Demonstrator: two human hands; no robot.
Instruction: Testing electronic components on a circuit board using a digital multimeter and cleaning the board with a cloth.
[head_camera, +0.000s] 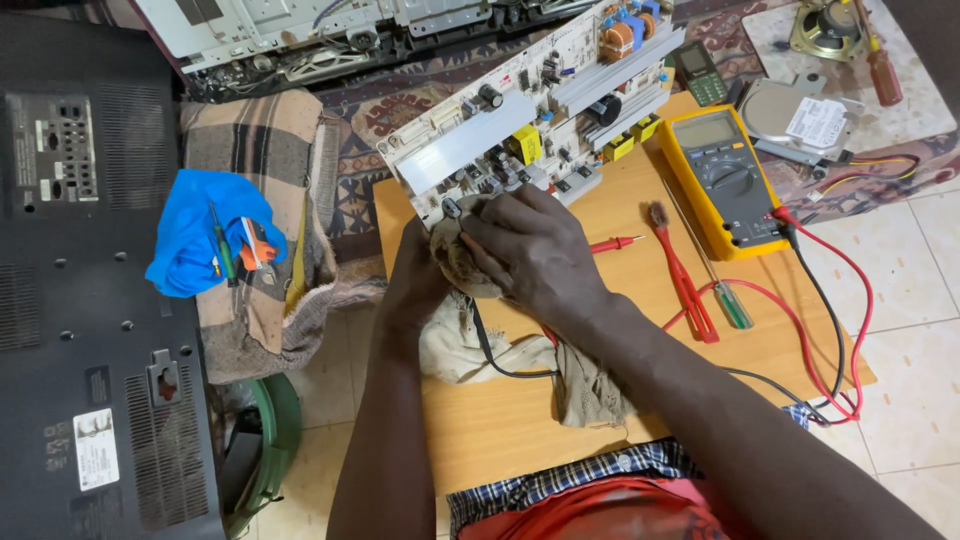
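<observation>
A white circuit board (530, 110) with capacitors, yellow parts and metal heat sinks lies tilted across the far end of a wooden board (520, 420). My right hand (535, 250) presses a bunched, dirty beige rag (455, 262) against the board's near edge. My left hand (418, 270) sits under and beside the rag, mostly hidden by it. The rest of the rag (590, 385) trails toward me, with a black wire (490, 355) running over it.
A yellow multimeter (722, 180) with red and black leads (835, 300) lies right, beside a red brush (680, 270), a screwdriver (728, 300) and a red probe (612, 243). A black TV back cover (90, 300) fills the left, next to a blue cloth with tools (205, 240) on checked fabric.
</observation>
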